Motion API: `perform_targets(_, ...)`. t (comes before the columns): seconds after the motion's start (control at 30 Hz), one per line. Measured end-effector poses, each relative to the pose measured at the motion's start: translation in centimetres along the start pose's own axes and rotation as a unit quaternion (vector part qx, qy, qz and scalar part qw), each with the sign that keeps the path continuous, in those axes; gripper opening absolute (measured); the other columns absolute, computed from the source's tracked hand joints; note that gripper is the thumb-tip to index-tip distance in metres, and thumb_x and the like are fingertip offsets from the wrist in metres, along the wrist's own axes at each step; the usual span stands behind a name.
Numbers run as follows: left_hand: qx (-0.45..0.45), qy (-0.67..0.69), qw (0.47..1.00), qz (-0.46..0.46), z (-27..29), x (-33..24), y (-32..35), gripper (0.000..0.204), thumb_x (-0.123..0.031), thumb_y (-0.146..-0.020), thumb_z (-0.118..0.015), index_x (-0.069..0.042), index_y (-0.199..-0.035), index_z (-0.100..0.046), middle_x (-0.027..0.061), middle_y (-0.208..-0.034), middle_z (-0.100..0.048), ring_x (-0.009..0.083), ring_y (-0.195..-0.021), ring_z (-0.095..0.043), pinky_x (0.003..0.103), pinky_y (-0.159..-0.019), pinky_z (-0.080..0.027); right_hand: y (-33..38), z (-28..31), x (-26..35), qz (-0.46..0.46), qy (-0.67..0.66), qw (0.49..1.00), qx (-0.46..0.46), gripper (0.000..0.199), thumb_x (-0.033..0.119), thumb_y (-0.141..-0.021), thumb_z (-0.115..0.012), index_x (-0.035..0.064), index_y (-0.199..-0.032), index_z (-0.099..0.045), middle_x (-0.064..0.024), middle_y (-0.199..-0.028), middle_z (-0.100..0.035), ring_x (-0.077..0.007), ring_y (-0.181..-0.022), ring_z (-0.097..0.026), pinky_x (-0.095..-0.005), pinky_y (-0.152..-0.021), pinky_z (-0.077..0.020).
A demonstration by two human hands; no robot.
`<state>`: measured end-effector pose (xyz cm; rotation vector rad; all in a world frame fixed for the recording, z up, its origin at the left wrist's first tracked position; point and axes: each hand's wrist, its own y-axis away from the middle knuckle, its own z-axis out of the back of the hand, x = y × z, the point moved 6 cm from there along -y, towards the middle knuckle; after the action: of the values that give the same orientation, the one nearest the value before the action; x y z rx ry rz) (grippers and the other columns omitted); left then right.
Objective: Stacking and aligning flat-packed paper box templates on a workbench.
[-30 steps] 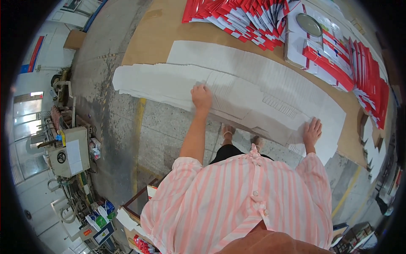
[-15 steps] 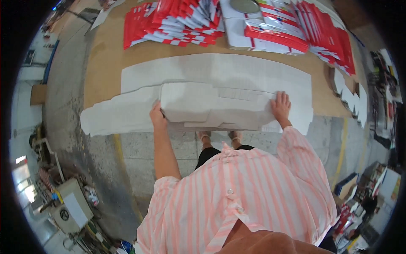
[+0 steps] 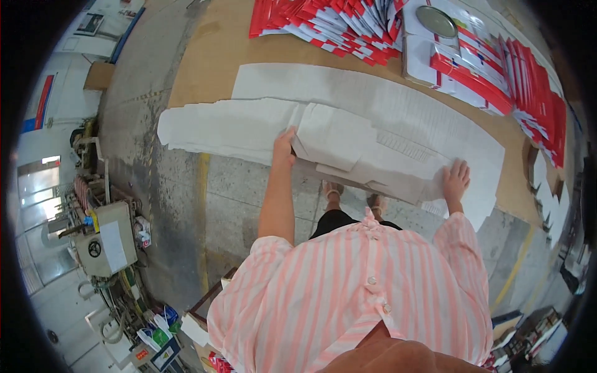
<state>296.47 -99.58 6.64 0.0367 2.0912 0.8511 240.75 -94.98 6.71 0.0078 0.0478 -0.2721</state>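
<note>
1. Left hand: fingers closed on the near left edge of the grey card stack.
2. Stack: at the table's near edge, partly gathered; loose grey sheets remain.
3. Right hand: spread flat on the stack's right end.

I see a stack of flat white cardboard sheets lying tilted across the near edge of the brown table. My left hand grips its left end, my right hand presses flat on its right end. It rests on longer white sheets that overhang the table edge to the left.
</note>
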Motion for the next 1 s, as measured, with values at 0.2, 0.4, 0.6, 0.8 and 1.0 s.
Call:
perform_targets(0.2, 0.03, -0.184, 0.982, -0.038, 0.1, -1.5, 0.4, 0.038, -0.018, -0.074, -0.067, -0.001, -0.106, -0.053, 0.0113, -0.089, -0.06, 0.0256, -0.085, -0.058, 0.038, -0.076, -0.046, 0.0, -0.6, 0.1, 0.001, -0.003, 1.0, 0.013, 0.061, 0.049, -0.086, -0.038, 0.0173, -0.136, -0.024, -0.0121, -0.142, -0.02, -0.0322, -0.13, -0.017, -0.052, -0.102, -0.0165)
perform_targets(0.4, 0.085, -0.417, 0.871, -0.247, -2.3, -2.7, 3.9, 0.052, -0.035, -0.08, -0.059, -0.007, -0.122, -0.045, 0.0115, -0.118, -0.049, 0.0258, -0.111, -0.044, 0.041, -0.091, -0.037, 0.0, -0.1, 0.2, 0.003, -0.017, 1.0, 0.003, 0.061, 0.048, -0.086, -0.04, 0.017, -0.136, -0.024, -0.0121, -0.142, -0.02, -0.0321, -0.13, -0.016, -0.0514, -0.102, -0.0157)
perform_targets(0.6, 0.159, 0.214, 0.957, 0.11, -6.4, 5.2, 8.9, 0.057, -0.049, -0.086, -0.041, -0.01, -0.128, -0.036, 0.0062, -0.13, -0.041, 0.022, -0.115, -0.04, 0.041, -0.093, -0.036, 0.0, -0.6, -0.6, -0.009, -0.042, 0.999, 0.001, 0.058, 0.043, -0.084, -0.044, 0.0148, -0.134, -0.03, -0.0137, -0.14, -0.023, -0.0329, -0.13, -0.017, -0.0518, -0.101, -0.0157)
perform_targets(0.8, 0.085, 0.05, 0.995, 0.021, -4.4, 9.1, 7.8, 0.047, -0.03, -0.082, -0.058, -0.008, -0.122, -0.045, 0.0082, -0.117, -0.053, 0.0249, -0.103, -0.051, 0.037, -0.087, -0.041, 0.4, 0.8, 0.6, -0.001, -0.055, 0.998, -0.022, 0.06, 0.045, -0.085, -0.043, 0.0132, -0.133, -0.03, -0.0132, -0.14, -0.022, -0.0341, -0.129, -0.017, -0.0537, -0.101, -0.0154)
perform_targets(1.0, 0.021, -0.38, 0.898, -0.218, -6.5, 6.3, 9.7, 0.032, -0.015, -0.081, -0.059, 0.005, -0.106, -0.055, 0.0113, -0.104, -0.058, 0.0238, -0.092, -0.056, 0.031, -0.079, -0.042, 1.1, 1.1, 0.3, -0.017, -0.045, 0.999, -0.006, 0.061, 0.048, -0.085, -0.041, 0.0139, -0.135, -0.027, -0.0119, -0.142, -0.02, -0.0335, -0.131, -0.013, -0.0545, -0.101, -0.0131)
